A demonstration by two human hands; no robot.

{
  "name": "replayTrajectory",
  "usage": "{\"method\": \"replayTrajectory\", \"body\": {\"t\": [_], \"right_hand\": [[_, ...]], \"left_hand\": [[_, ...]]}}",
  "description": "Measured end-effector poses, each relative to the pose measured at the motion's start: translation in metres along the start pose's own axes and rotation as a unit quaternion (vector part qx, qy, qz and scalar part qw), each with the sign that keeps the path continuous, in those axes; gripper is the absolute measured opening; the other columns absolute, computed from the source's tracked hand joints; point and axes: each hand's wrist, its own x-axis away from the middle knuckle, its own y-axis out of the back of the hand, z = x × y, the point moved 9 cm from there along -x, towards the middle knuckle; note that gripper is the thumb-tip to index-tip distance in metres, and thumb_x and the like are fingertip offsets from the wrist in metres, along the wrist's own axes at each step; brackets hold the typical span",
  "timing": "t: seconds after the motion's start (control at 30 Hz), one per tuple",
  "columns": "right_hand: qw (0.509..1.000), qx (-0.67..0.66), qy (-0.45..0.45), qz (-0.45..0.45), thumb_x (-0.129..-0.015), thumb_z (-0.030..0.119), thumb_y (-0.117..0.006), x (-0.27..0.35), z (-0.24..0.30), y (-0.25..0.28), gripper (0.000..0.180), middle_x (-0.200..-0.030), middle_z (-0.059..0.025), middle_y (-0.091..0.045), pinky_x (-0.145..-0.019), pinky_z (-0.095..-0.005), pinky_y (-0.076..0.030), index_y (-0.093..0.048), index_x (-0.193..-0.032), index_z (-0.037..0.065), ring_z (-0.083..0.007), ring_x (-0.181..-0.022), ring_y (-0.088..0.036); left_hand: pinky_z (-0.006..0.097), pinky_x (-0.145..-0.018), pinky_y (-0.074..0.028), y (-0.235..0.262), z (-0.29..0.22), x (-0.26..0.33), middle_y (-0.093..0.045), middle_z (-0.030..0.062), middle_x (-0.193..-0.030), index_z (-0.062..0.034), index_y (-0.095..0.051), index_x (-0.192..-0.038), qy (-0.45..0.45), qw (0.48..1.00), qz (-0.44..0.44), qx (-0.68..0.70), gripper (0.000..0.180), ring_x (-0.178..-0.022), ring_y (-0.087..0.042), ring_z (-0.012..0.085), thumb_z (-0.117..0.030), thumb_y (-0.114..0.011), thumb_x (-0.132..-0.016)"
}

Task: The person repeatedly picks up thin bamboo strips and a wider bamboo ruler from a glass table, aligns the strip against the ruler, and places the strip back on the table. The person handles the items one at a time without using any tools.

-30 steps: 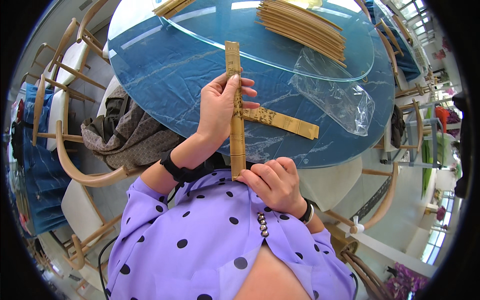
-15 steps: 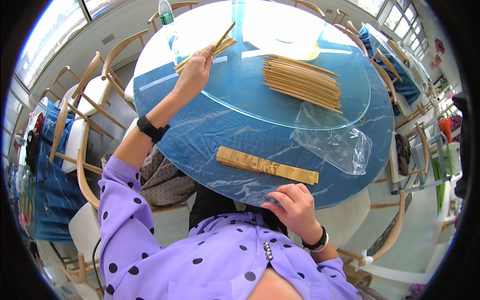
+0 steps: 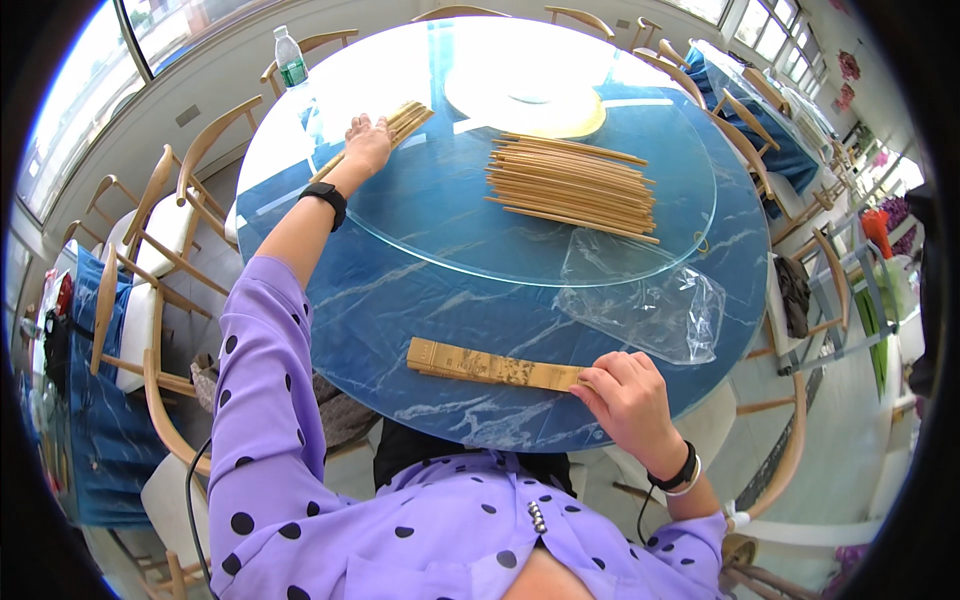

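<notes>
Several paper sleeves [image 3: 465, 366] lie stacked near the front edge of the table [image 3: 480, 328], the right hand [image 3: 632, 400] pinched on their right end. The left hand [image 3: 367, 146], fingers half curled, touches a bundle [image 3: 408, 122]; its grip cannot be told. Sticks [image 3: 570, 188] lie on the glass [image 3: 430, 215].

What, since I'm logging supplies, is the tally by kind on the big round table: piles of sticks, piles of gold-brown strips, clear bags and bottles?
Piles of sticks: 1
Piles of gold-brown strips: 2, one by the left hand, one at the right hand
Clear bags: 1
Bottles: 1
Total: 5
</notes>
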Motion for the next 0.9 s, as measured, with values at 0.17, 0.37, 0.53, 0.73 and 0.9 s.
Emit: {"method": "replayTrajectory", "body": {"t": [0.17,0.37,0.53,0.73,0.9], "right_hand": [[0.999,-0.007,0.029,0.013,-0.083,0.018,-0.078,-0.012,-0.003,-0.007,0.018,-0.082,-0.0044,-0.059,-0.07,-0.0345,-0.046,-0.065,-0.086,0.006,-0.0217,-0.074,-0.06],[1.0,0.004,0.01,0.013,-0.083,0.018,-0.077,-0.046,-0.041,-0.007,0.02,-0.09,-0.0073,-0.06,-0.074,-0.0369,-0.052,-0.066,-0.092,0.004,-0.0245,-0.083,-0.062],[0.998,0.064,0.008,0.006,-0.085,0.015,-0.076,-0.092,-0.09,-0.024,0.021,-0.096,-0.0104,-0.062,-0.082,-0.0377,-0.055,-0.067,-0.097,0.001,-0.0282,-0.094,-0.063],[0.985,0.162,0.033,0.053,-0.087,0.019,-0.074,-0.126,-0.149,-0.066,0.02,-0.099,-0.0111,-0.062,-0.088,-0.0392,-0.054,-0.067,-0.094,0.002,-0.0286,-0.102,-0.062],[0.983,0.158,0.025,0.088,-0.089,0.016,-0.07,-0.13,-0.159,-0.083,0.017,-0.099,-0.0133,-0.062,-0.09,-0.0399,-0.053,-0.065,-0.093,0.0,-0.0295,-0.104,-0.062]], "left_hand": [[0.055,-0.11,-0.036,0.0,-0.006,0.013,-0.046,0.0241,-0.144,-0.0058,-0.045,-0.15,0.027,0.999,-0.01,-0.039,0.066,-0.135,-0.041,0.0393,-0.054,-0.041,-0.104],[0.055,-0.107,-0.039,-0.011,0.005,0.011,-0.051,0.0227,-0.139,-0.0037,-0.044,-0.149,-0.05,0.998,-0.012,-0.027,0.068,-0.132,-0.045,0.0382,-0.054,-0.042,-0.104],[0.053,-0.107,-0.037,-0.002,0.017,0.018,-0.054,0.0212,-0.136,-0.0007,-0.045,-0.148,-0.044,0.994,-0.089,-0.055,0.068,-0.128,-0.046,0.036,-0.053,-0.044,-0.104],[0.052,-0.111,-0.034,0.076,-0.041,0.088,-0.049,0.0212,-0.141,0.001,-0.048,-0.146,-0.11,0.986,-0.121,0.01,0.067,-0.135,-0.04,0.0359,-0.051,-0.048,-0.104],[0.049,-0.112,-0.035,0.133,-0.073,0.217,-0.048,0.0186,-0.139,0.0018,-0.049,-0.144,-0.187,0.967,-0.14,0.103,0.062,-0.134,-0.04,0.0347,-0.042,-0.058,-0.101]]}}
